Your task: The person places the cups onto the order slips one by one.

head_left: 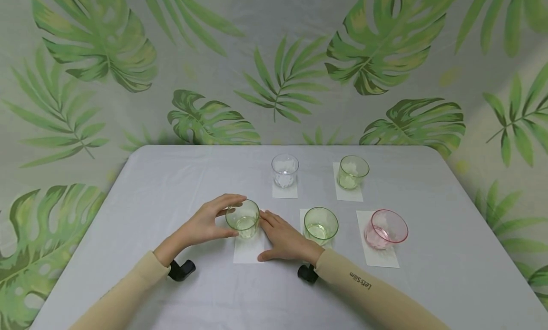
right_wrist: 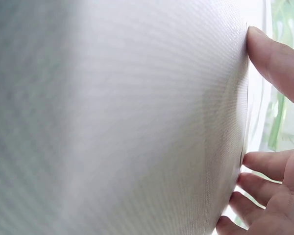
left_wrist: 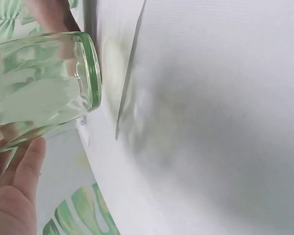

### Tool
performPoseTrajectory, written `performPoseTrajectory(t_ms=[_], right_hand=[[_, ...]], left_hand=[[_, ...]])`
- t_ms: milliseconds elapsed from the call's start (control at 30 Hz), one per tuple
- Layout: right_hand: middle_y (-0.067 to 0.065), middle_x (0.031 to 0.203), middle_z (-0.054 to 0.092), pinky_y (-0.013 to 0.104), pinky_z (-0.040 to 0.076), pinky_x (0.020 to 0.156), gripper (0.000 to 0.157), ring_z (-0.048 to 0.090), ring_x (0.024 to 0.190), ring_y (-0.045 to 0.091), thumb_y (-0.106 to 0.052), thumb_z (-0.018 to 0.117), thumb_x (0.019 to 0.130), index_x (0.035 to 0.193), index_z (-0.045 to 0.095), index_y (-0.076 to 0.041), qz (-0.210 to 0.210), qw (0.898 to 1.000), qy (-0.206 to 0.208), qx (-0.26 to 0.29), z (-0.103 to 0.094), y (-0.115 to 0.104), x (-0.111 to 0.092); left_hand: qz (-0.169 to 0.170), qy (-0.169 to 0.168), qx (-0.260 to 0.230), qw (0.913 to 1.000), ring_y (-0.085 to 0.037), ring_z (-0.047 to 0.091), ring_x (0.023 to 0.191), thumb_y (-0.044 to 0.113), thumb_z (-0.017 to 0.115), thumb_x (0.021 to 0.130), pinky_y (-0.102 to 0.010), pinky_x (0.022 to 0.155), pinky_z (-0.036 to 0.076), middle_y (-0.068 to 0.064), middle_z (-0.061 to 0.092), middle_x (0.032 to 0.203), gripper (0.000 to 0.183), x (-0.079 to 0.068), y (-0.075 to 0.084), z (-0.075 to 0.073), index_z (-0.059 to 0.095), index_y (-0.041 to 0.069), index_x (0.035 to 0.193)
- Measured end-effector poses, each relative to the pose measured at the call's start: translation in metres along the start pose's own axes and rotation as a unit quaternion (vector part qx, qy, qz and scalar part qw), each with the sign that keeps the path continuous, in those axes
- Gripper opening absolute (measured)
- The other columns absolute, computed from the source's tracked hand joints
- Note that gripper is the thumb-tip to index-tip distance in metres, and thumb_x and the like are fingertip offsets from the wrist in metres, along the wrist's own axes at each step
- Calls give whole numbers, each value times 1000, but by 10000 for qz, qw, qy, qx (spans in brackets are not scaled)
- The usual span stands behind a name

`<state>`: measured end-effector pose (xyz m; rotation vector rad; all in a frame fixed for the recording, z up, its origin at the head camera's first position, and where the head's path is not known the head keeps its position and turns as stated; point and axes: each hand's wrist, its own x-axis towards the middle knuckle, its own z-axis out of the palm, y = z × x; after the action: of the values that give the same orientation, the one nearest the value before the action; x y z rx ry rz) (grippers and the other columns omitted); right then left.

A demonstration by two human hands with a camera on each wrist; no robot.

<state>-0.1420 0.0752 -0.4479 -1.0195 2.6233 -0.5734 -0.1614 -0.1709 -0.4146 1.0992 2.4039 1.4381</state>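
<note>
My left hand (head_left: 207, 223) holds a pale green glass (head_left: 242, 219) by its sides, thumb near and fingers beyond. The glass is upright over a white paper sheet (head_left: 243, 253). In the left wrist view, the base of the green glass (left_wrist: 44, 83) looks slightly above the surface, with fingertips of the left hand (left_wrist: 17, 188) against its wall. My right hand (head_left: 284, 238) lies palm down with spread fingers at the sheet's right side. The right wrist view has the fingertips of the right hand (right_wrist: 272, 191) on the white surface; the sheet's outline is unclear there.
Behind the right hand stands another green glass (head_left: 320, 220), its paper partly hidden. A pink glass (head_left: 385, 229) stands at right on paper. Farther back are a clear glass (head_left: 284, 170) and a third green glass (head_left: 353, 172), each on paper. Leaf-print cloth surrounds the white table (head_left: 180, 173).
</note>
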Motion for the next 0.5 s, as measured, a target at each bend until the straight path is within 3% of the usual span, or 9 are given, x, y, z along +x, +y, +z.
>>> performPoseTrajectory(t_ms=[500], right_hand=[[19, 154, 23, 43, 20, 114, 100, 17, 141, 35, -43, 78, 77, 145, 27, 9, 47, 10000, 15, 41, 2, 1, 0]], left_hand=[[10, -105, 32, 9999, -31, 50, 122, 5, 84, 73, -45, 95, 47, -11, 47, 137, 76, -6, -9, 13, 46, 2, 139]])
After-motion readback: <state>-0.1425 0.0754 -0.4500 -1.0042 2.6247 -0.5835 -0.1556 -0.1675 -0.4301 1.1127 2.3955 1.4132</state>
